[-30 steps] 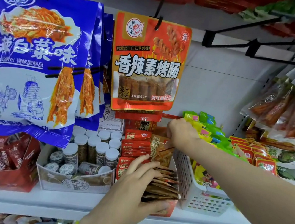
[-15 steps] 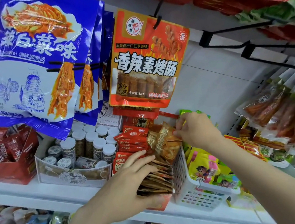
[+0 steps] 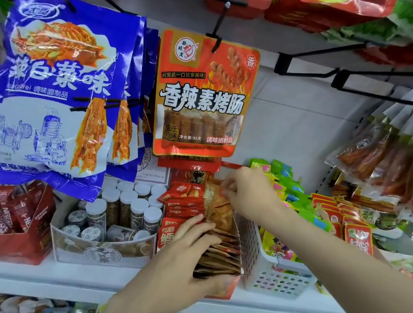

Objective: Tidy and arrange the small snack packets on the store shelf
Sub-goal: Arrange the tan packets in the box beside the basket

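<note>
A red display box point(image 3: 225, 287) on the white shelf point(image 3: 55, 275) holds a stack of small brown snack packets point(image 3: 221, 257) and small red packets point(image 3: 184, 200) behind them. My left hand point(image 3: 187, 258) grips the brown stack from the front, fingers on top and thumb at the box's front edge. My right hand point(image 3: 247, 192) reaches in from the right and pinches the top of an orange-brown packet point(image 3: 220, 207) standing at the back of the stack.
A white perforated basket point(image 3: 274, 276) of yellow and green packets stands right of the box. Left of it sit a carton of white-capped jars point(image 3: 126, 209) and a red Nescafe box point(image 3: 3, 217). Blue bags point(image 3: 52, 90) and an orange bag point(image 3: 202, 98) hang above.
My right hand moved from the green packets over the basket back to the left, onto the orange-brown packet. My left hand stayed on the brown stack.
</note>
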### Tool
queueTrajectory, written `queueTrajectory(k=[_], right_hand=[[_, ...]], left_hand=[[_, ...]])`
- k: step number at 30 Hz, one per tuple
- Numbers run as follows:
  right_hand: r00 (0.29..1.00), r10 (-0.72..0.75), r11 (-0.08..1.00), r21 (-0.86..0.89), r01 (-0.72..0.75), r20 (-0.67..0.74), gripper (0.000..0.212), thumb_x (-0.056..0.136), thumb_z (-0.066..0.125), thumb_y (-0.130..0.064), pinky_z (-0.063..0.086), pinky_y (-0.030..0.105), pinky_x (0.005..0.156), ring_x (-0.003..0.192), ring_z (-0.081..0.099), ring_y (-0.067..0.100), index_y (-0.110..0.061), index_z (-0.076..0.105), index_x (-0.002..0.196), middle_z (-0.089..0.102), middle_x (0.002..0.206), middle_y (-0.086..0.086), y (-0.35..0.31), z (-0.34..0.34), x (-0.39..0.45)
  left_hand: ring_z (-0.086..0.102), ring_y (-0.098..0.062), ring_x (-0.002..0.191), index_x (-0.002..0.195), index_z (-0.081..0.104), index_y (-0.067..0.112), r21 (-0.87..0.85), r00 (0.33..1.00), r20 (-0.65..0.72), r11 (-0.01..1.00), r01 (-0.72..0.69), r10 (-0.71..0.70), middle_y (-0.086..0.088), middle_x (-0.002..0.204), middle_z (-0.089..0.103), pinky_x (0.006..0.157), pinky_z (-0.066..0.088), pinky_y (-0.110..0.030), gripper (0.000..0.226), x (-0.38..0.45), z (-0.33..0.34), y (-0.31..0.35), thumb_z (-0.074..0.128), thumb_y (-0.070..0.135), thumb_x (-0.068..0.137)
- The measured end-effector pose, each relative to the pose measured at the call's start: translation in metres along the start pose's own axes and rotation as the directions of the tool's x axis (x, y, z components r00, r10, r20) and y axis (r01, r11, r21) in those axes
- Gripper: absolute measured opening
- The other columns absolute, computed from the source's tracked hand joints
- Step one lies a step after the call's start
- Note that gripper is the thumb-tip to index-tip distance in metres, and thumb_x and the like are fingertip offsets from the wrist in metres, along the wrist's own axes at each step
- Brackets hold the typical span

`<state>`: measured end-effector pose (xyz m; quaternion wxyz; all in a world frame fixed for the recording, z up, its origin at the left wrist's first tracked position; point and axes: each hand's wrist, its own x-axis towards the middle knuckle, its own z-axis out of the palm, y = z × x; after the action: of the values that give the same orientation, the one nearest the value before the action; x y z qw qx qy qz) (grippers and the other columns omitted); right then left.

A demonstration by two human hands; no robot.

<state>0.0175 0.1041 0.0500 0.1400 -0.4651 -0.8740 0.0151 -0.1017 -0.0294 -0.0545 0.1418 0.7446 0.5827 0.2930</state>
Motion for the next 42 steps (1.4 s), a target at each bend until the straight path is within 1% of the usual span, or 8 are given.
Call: queueTrajectory(k=[6,12,15,20,24,29,38,42], right_hand=[[0.995,0.04,0.999,-0.008,-0.041,-0.093,0.02,0.084,0.062,-0.015,0.056,0.036,0.083,0.093,0.068,0.029,-0.021,0.076,0.097,0.074,0.094,0.008,-0.001,-0.029,0.007],[0.996,0.076,0.95,0.308,-0.057,-0.051,0.021,0.082,0.076,-0.022,0.05,0.017,0.075,0.068,0.064,-0.008,-0.038,0.069,0.071,0.071,0.069,-0.018,0.023,-0.079,-0.021],[0.999,0.02,0.833,0.552,-0.036,0.035,0.016,0.081,0.078,-0.016,0.058,0.031,0.079,0.075,0.073,0.011,-0.031,0.074,0.077,0.076,0.074,-0.003,0.012,-0.069,-0.033],[0.992,0.061,0.605,0.787,-0.125,0.111,0.019,0.085,0.072,-0.034,0.061,0.031,0.075,0.082,0.074,0.024,-0.017,0.078,0.087,0.076,0.081,0.006,-0.008,-0.039,-0.018],[0.998,0.059,0.937,0.345,-0.048,-0.024,0.013,0.09,0.068,-0.022,0.053,0.024,0.078,0.079,0.069,0.018,-0.012,0.077,0.092,0.074,0.08,0.0,0.001,-0.011,0.006],[0.994,0.028,1.0,-0.011,-0.027,0.109,0.025,0.082,0.069,-0.02,0.054,0.036,0.087,0.101,0.065,0.031,-0.013,0.071,0.105,0.071,0.105,0.012,-0.004,0.036,0.019],[0.987,0.103,0.978,0.17,-0.123,0.126,0.027,0.09,0.051,-0.005,0.051,0.029,0.086,0.103,0.065,0.029,-0.01,0.075,0.1,0.073,0.107,0.009,-0.011,0.074,0.013],[0.938,0.142,0.95,0.224,-0.22,0.316,0.033,0.089,0.049,-0.002,0.046,0.022,0.08,0.103,0.063,0.026,-0.013,0.075,0.106,0.072,0.108,0.008,-0.008,0.064,0.016]], left_hand=[[-0.005,0.019,0.139,0.137,0.045,0.042,-0.164,0.998,-0.05,0.986,0.037,-0.046,0.037,0.149,0.02,0.111,0.011,-0.019,0.075,0.0,-0.001,0.0,0.041,0.086,0.077],[0.044,0.012,0.122,0.131,0.042,0.047,-0.426,0.903,-0.352,0.901,0.082,-0.248,0.04,0.129,0.037,0.1,0.042,-0.013,0.054,0.005,-0.01,0.005,0.06,0.058,0.082],[0.053,0.011,0.113,0.132,0.046,0.046,-0.569,0.893,-0.302,0.815,0.111,-0.333,0.034,0.124,0.055,0.093,0.046,-0.015,0.06,0.008,-0.016,0.009,0.062,0.061,0.076],[0.069,0.001,0.09,0.102,0.069,0.03,-0.698,0.846,-0.29,0.704,0.133,-0.447,0.018,0.095,0.075,0.08,0.057,-0.027,0.012,0.005,-0.017,0.006,0.06,0.03,0.095],[0.069,-0.001,0.083,0.095,0.07,0.034,-0.727,0.794,-0.278,0.658,0.194,-0.541,0.017,0.089,0.075,0.071,0.055,-0.026,0.009,-0.005,-0.027,-0.009,0.061,0.033,0.094],[0.071,-0.011,0.09,0.098,0.071,0.03,-0.749,0.813,-0.223,0.628,0.21,-0.537,0.011,0.094,0.076,0.086,0.058,-0.047,0.01,-0.011,-0.031,-0.015,0.062,0.032,0.093],[0.073,-0.007,0.088,0.102,0.07,0.032,-0.778,0.801,-0.209,0.591,0.211,-0.561,0.012,0.092,0.076,0.077,0.058,-0.032,0.011,-0.015,-0.033,-0.026,0.061,0.03,0.095],[0.073,-0.007,0.088,0.103,0.069,0.032,-0.788,0.814,-0.199,0.583,0.198,-0.546,0.011,0.094,0.076,0.066,0.057,-0.022,0.012,-0.014,-0.032,-0.026,0.061,0.032,0.095]])
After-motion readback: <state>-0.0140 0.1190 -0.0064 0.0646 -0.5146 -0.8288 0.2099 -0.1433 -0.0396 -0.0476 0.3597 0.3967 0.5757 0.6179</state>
